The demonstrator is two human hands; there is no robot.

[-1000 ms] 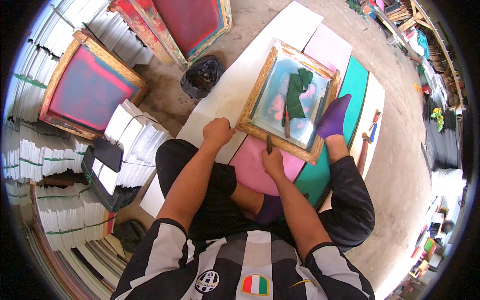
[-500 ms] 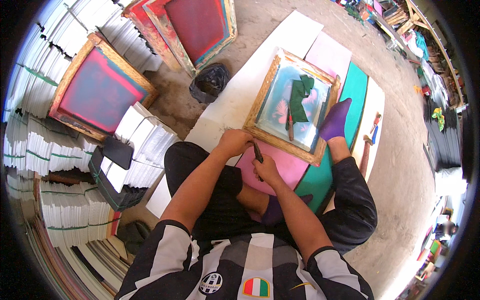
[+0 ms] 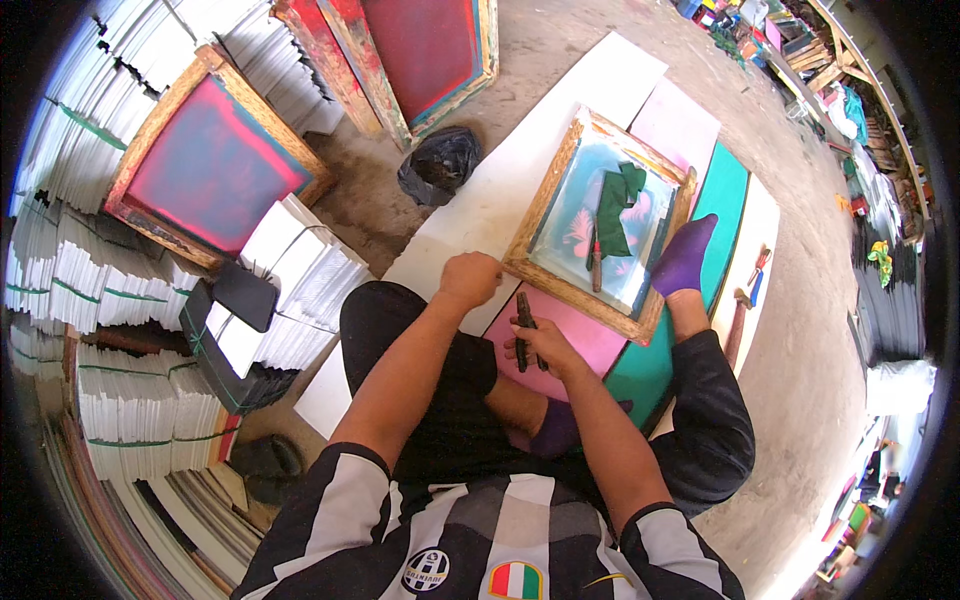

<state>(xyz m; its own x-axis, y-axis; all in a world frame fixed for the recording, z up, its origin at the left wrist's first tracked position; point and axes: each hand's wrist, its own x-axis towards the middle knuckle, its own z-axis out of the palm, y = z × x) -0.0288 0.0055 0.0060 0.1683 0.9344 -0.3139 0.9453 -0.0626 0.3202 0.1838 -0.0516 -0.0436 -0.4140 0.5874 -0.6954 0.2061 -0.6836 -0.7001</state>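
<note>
My right hand (image 3: 548, 348) is closed around dark pliers (image 3: 524, 318), its handles spread apart over the pink sheet. The fingers of my left hand (image 3: 471, 279) are curled shut beside the near left corner of a wooden-framed printing screen (image 3: 575, 288); whatever they may hold is hidden. That screen lies on the sheets, its mesh bluish with pale pink leaf shapes. On the mesh rest a dark green cloth (image 3: 622, 210) and a slim tool with a reddish handle (image 3: 597, 265). My foot in a purple sock (image 3: 684, 256) is against the screen's right side.
White (image 3: 440, 235), pink (image 3: 570, 325) and green (image 3: 637, 372) sheets lie beneath. At right are a hammer (image 3: 737, 322) and a red-and-blue tool (image 3: 758, 272). Left stand a pink-blue screen (image 3: 215, 165), paper stacks (image 3: 310, 270) and a black bag (image 3: 440, 165).
The pliers have moved away from my left hand and their handles have spread. My left hand stays by the screen's corner. The whole view has shifted slightly.
</note>
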